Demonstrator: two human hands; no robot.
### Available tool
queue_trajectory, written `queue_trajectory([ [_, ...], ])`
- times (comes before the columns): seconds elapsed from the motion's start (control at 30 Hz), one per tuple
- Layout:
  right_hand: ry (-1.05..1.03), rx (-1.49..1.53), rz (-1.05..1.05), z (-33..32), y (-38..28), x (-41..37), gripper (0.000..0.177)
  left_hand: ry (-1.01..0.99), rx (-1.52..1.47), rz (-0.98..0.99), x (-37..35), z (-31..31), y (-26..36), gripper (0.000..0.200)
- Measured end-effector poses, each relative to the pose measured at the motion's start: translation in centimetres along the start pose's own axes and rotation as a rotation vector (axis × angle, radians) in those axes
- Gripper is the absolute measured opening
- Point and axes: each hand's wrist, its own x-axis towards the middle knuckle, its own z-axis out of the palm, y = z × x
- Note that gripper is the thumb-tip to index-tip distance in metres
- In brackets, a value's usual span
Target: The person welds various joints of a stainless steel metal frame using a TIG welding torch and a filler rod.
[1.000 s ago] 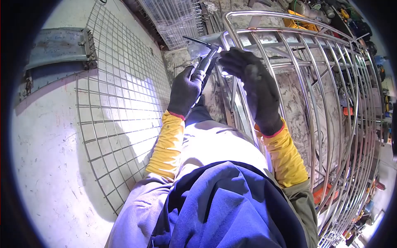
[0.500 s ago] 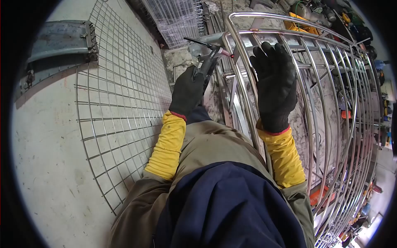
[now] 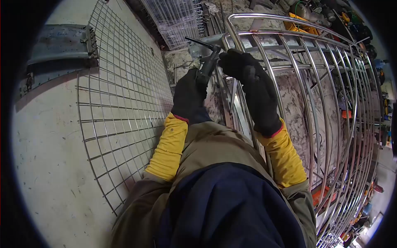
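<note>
Wrapped round the handle of a black welding torch (image 3: 209, 62), my left hand (image 3: 188, 91) wears a black glove with a yellow sleeve. The torch's thin black rear end points up and to the left. My right hand (image 3: 257, 87), gloved in the same way, reaches over the corner of the shiny metal tube frame (image 3: 266, 56). Its fingers are bent toward the torch head and cover the nozzle. Whether they touch or grip it cannot be made out.
A wire grid (image 3: 120, 95) leans on the pale wall at the left, below a grey metal bracket (image 3: 60, 45). Wrapped wire racks (image 3: 171, 20) stand at the back. Tools and a yellow item (image 3: 304, 25) lie beyond the tube frame. An orange item (image 3: 322, 195) is at the lower right.
My right hand has moved left from above the tube frame to the torch head, its raised fingers now bent over. The red-tipped nozzle is now hidden. My left hand has barely moved.
</note>
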Motion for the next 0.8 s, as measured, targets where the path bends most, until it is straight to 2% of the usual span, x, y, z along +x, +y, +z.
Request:
queue_trajectory([
  [0.07, 0.013, -0.039, 0.083, -0.4, -0.1, 0.0, 0.062, 0.038, -0.002, -0.036, -0.3, 0.6, -0.5, 0.035],
  [0.1, 0.057, -0.057, 0.046, -0.5, 0.5, -0.2, 0.063, 0.038, -0.004, -0.034, -0.2, 0.3, -0.2, 0.035],
  [0.17, 0.119, -0.058, 0.03, -1.3, 0.9, -0.3, 0.062, -0.109, -0.152, -0.313, 0.0, -0.4, 0.3, 0.034],
  [0.23, 0.25, 0.183, -0.013, -0.8, 0.8, 0.3, 0.062, -0.097, -0.172, -0.306, 0.0, -0.4, -0.1, 0.033],
  [0.37, 0.363, 0.221, -0.106, -0.9, 0.9, 0.4, 0.063, -0.075, -0.152, -0.272, -0.2, -0.3, -0.8, 0.032],
  [0.47, 0.357, 0.217, -0.159, -1.6, 1.8, 0.4, 0.064, -0.121, -0.212, -0.351, -0.2, -0.4, -0.6, 0.034],
  [0.8, 0.32, 0.241, -0.179, -1.5, 1.0, 0.5, 0.062, -0.082, -0.152, -0.28, 0.0, -0.3, 0.3, 0.038],
])
